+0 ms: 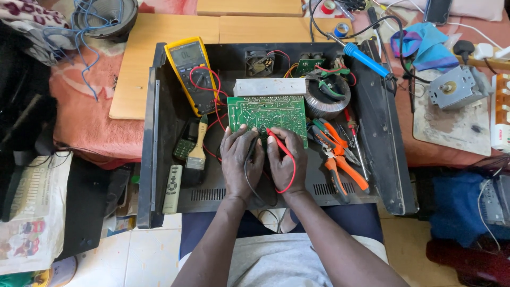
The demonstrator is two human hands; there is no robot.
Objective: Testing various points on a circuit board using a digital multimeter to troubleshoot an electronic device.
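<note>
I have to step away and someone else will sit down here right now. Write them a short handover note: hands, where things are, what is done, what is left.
Left hand: holds the black probe on the green circuit board.
Right hand: holds the red probe on the same board.
The board lies in the open black chassis; the yellow multimeter lies upper left, leads attached.
Orange pliers lie right of the hands, a brush left.
Done: probes placed.
Left: the meter's display is unreadable here.

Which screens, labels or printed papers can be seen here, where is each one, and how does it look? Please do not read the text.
Multimeter: upper left inside the black chassis, yellow case, grey rectangular screen, red leads.
Mobile phone: below the multimeter, small, dark, with keypad.
Remote control: on the chassis's left front, long, pale.
Newspaper: far left, folded, printed with pictures.
Dark phone: top right, screen off.
</note>
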